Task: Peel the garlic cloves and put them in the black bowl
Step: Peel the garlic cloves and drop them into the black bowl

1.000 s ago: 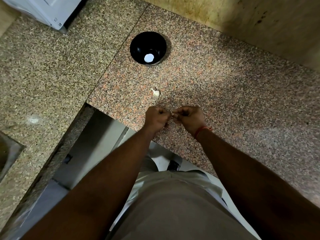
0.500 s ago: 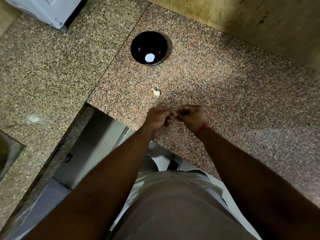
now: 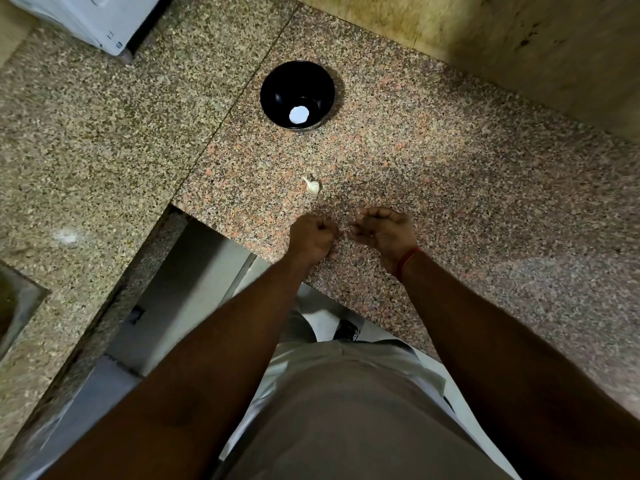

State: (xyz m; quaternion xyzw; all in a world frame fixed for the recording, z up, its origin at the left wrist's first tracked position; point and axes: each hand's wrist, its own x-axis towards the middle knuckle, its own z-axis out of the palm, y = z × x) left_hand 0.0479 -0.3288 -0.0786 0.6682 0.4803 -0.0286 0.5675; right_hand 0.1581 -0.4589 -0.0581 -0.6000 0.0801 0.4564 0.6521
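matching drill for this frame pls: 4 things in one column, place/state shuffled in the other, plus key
1. black bowl
2. garlic clove
3. left hand
4. red thread

A. lies on the counter between bowl and hands
B. around the right wrist
C. farthest from the person, with a white round spot at its bottom
D. fingers curled into a fist near the counter's edge

Pairs: 1-C, 2-A, 3-D, 4-B

The glossy black bowl (image 3: pixel 297 95) stands upright on the speckled granite counter (image 3: pixel 450 188) with one round white spot at its bottom, while a small whitish garlic clove (image 3: pixel 311 186) lies nearer, well apart from it.
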